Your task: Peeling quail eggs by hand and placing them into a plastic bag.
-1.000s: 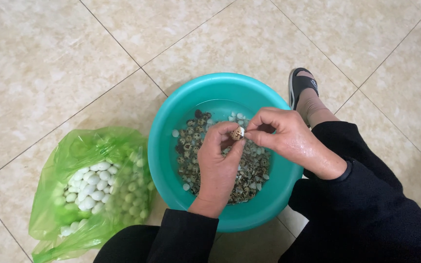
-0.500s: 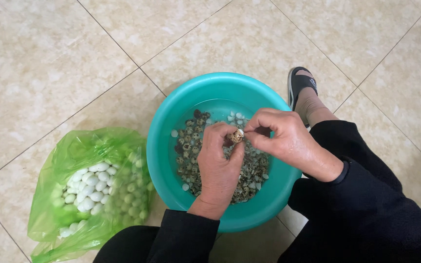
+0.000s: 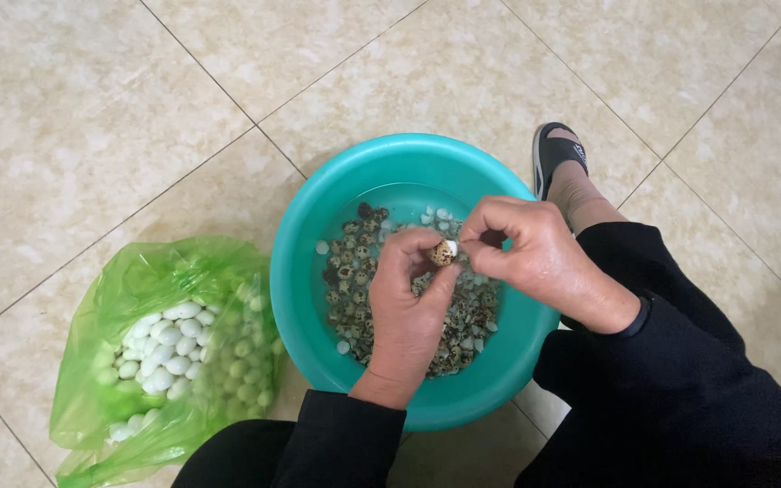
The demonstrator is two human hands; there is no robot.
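Over a teal plastic basin (image 3: 314, 271) on the floor, my left hand (image 3: 409, 316) holds a small speckled quail egg (image 3: 444, 252) by its fingertips. The egg is partly peeled, with white showing at its right end. My right hand (image 3: 535, 258) pinches at that end with thumb and forefinger. The basin holds water with several speckled eggs and bits of shell (image 3: 354, 271) under my hands.
A green plastic bag (image 3: 164, 348) with several peeled white eggs lies open on the tiled floor left of the basin. My foot in a black sandal (image 3: 558, 158) rests behind the basin on the right. Black sleeves and trousers fill the bottom right.
Both hands stay over the basin; the fingers have worked around the egg, and more white now shows at its end.
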